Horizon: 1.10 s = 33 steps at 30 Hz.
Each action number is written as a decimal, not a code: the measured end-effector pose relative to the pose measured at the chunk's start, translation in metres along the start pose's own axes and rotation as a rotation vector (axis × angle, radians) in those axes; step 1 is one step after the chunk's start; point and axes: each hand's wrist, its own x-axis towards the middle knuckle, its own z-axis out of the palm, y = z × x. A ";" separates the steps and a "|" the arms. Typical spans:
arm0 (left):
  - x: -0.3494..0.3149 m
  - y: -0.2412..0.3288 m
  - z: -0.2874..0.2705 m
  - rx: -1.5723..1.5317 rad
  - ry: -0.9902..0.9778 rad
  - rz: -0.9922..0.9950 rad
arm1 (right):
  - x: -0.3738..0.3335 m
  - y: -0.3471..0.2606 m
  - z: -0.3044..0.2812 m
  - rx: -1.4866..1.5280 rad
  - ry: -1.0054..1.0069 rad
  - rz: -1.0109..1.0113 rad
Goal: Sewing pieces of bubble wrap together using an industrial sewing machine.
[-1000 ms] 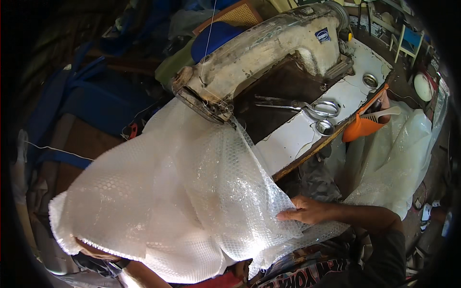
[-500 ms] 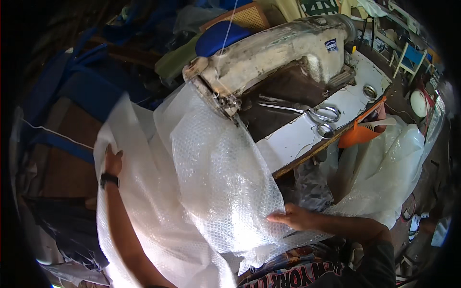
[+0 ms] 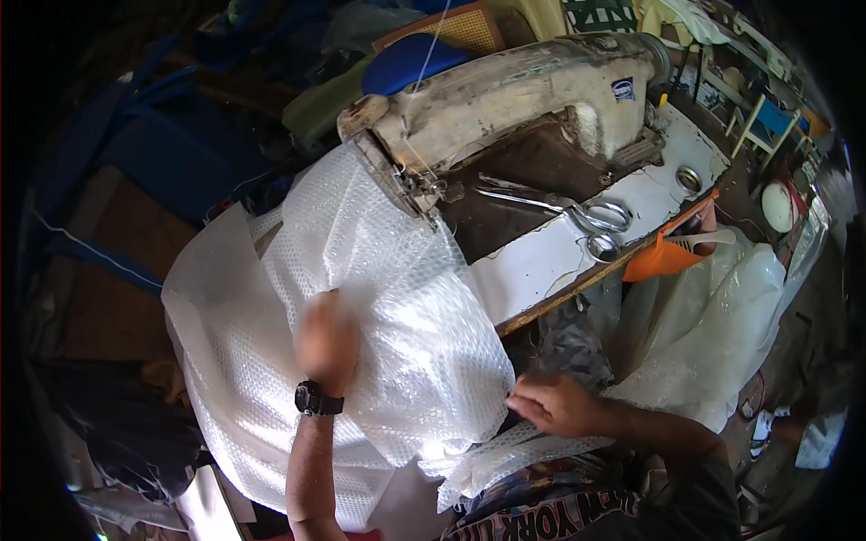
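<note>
A large sheet of clear bubble wrap (image 3: 424, 352) drapes over the near left end of the table and hangs down in folds. Its upper part reaches the needle end of an old, worn sewing machine (image 3: 523, 99). On the sheet lies my left hand (image 3: 327, 341), smeared by motion, so its fingers cannot be read; a black watch (image 3: 316, 398) is on that wrist. My right hand (image 3: 557, 403) is closed at the sheet's right edge, thumb and fingers pinched on it. Steel scissors (image 3: 577, 216) rest on the machine bed, beyond the right hand.
A metal ring-shaped part (image 3: 688, 179) sits on the white tabletop (image 3: 541, 270). From the table's edge hangs an orange pouch (image 3: 663, 258) with a pale handle sticking out. More plastic sheeting (image 3: 713, 334) bulges at the right. A blue cushion (image 3: 410, 63) stands behind the machine.
My left hand has moved right and inward from the sheet's left side onto its middle. The sheet's left part has gathered inward. My right hand stays near the right edge, fingers more curled.
</note>
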 end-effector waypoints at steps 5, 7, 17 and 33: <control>0.029 -0.020 0.007 -0.133 0.051 0.188 | 0.019 -0.012 0.023 0.117 0.127 -0.291; 0.028 -0.030 0.007 -0.230 0.039 0.174 | 0.022 0.005 0.016 0.081 0.243 -0.213; 0.017 -0.011 -0.007 -0.052 0.138 0.034 | 0.013 0.031 0.006 0.471 -0.075 0.421; 0.018 0.174 0.006 -0.191 -0.042 0.854 | -0.032 -0.037 -0.018 0.580 -0.358 0.183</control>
